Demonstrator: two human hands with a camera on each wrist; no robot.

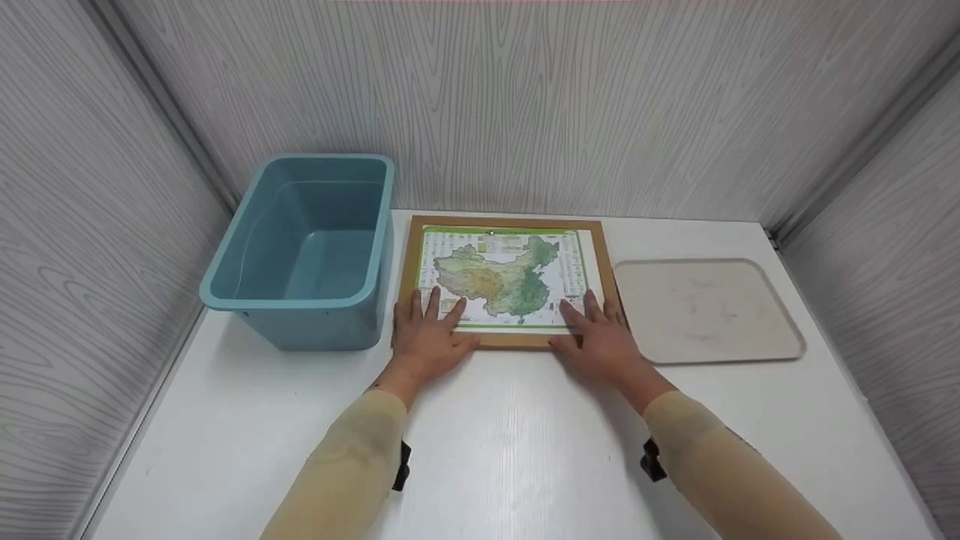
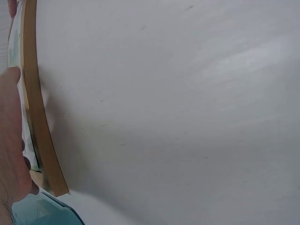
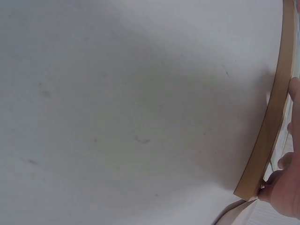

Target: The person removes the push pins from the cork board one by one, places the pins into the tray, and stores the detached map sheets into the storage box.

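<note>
A map puzzle in a brown wooden frame (image 1: 507, 223) lies flat on the white table (image 1: 525, 450), with a green and yellow map (image 1: 502, 279) printed on it. My left hand (image 1: 425, 330) rests flat on the near left corner of the frame, fingers straight and spread over the map. On the near right corner my right hand (image 1: 596, 334) lies the same way. The left wrist view shows the frame's edge (image 2: 40, 126) beside the left hand (image 2: 10, 140). The right wrist view catches the frame's edge (image 3: 269, 126) and the right hand (image 3: 286, 187).
An empty blue plastic bin (image 1: 307, 247) stands just left of the frame. A beige tray (image 1: 705, 311) lies flat to the right, close to the frame. Grey wood-grain walls close in the table on three sides.
</note>
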